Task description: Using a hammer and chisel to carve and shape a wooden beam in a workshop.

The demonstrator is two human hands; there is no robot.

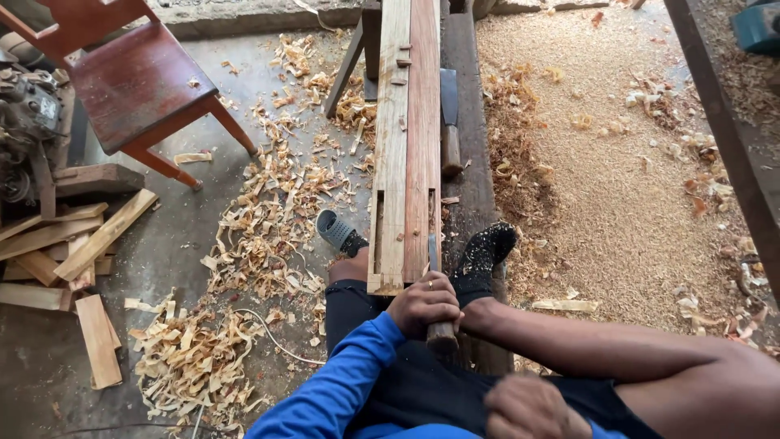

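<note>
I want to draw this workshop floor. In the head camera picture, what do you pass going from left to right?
Stacked wood offcuts → red wooden chair → curly wood shavings → long plank → sawdust pile → dark beam.

Right hand (pixel 528 409) blurred; chisel (pixel 439 309) mostly hidden inside left hand (pixel 424 303).

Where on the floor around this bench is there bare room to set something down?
Bare concrete lies between the red chair and the scrap wood pile. Shavings crowd the floor left of the long plank; sawdust covers the right.
</note>
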